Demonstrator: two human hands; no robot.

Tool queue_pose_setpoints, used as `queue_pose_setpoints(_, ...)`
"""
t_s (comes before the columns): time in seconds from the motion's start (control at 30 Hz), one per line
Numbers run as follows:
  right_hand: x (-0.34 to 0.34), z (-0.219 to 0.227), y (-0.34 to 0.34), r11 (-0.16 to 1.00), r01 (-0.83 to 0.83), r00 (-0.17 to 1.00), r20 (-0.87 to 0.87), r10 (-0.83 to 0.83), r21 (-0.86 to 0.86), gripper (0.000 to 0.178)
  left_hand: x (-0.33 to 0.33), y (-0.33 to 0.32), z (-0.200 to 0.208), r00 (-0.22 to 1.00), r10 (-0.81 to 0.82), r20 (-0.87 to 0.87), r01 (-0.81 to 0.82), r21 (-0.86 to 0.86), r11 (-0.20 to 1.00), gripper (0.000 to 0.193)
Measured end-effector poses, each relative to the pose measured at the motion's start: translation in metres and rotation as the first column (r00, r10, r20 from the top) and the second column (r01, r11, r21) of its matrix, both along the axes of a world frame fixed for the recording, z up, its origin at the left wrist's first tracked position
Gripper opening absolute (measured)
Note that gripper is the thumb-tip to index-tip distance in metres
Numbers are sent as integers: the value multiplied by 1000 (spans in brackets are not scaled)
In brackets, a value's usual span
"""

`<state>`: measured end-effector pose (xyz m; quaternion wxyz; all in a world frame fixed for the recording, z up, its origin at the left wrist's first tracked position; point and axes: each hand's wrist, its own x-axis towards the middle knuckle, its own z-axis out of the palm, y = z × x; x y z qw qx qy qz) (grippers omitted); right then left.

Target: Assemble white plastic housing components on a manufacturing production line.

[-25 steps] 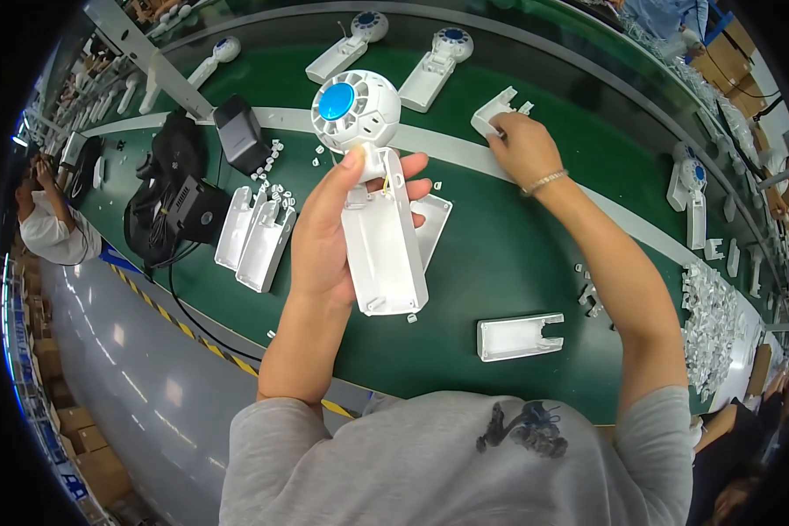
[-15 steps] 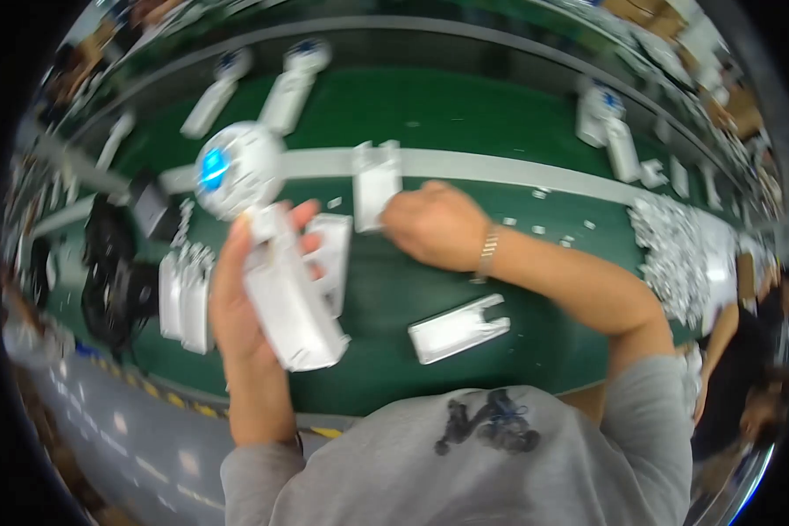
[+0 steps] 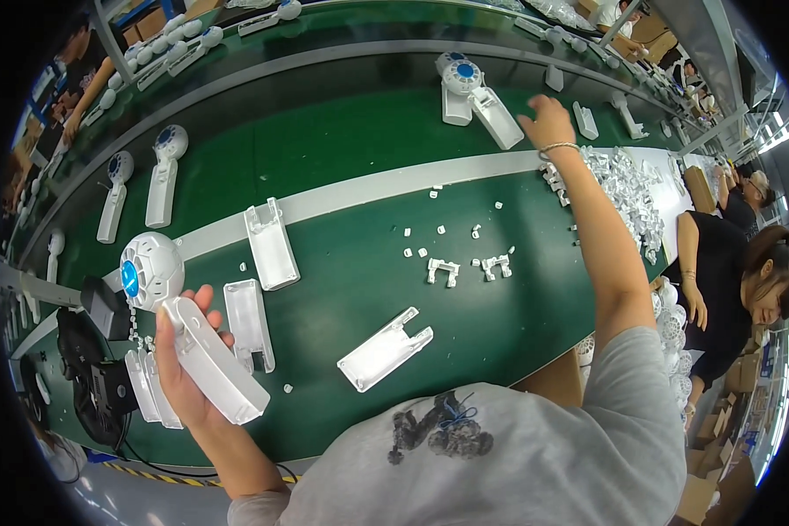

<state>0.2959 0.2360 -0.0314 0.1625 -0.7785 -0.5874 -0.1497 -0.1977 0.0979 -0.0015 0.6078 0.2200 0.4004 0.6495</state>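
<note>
My left hand [image 3: 188,368] is wrapped round the handle of a white handheld fan [image 3: 215,364] with a round slotted head and a blue centre. The head points up and away from me, the handle down to the right. On the far right, my right hand [image 3: 548,123] is stretched out over the table with its fingers apart and nothing visible in them. Nearest to it are two white fans [image 3: 495,116] with blue centres and a small white cover [image 3: 585,120]. White handle shells [image 3: 272,250] lie right of my left hand, and a notched shell [image 3: 381,351] lies near me.
A pile of small white parts [image 3: 622,197] covers the table's right end. Small white brackets [image 3: 443,272] and bits lie mid-table. More fans [image 3: 162,175] stand on the far green strip [image 3: 324,123]. A black bundle [image 3: 79,359] lies at left. A co-worker [image 3: 719,280] is at right.
My right hand has moved from beside a white handle shell to the far right. The view has turned right. My left hand keeps the fan, with its handle turned to another side.
</note>
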Motion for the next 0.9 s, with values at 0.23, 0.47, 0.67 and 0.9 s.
queue_pose_setpoints(0.23, 43, -30, 2, 957, 141, 987, 110, -117, -252, 28, 8, 5, -10, 1000, -23, -9, 23, -47, 999, 39)
queue_pose_setpoints(0.47, 2, -1, -19, 992, -109, 993, -42, 106, -70, 21, -4, 9, -19, 993, -81, 88, 85, -49, 995, 41)
queue_pose_setpoints(0.67, -143, 34, -75, 725, -683, 730, 74, 679, 89, 14, -5, 6, -15, 992, -100, 73, 104, -52, 993, 41)
queue_pose_setpoints(0.9, -239, -7, -92, 399, -916, 401, -34, 915, -47, 15, -8, 2, -15, 985, -119, 126, 119, 7, 993, 39)
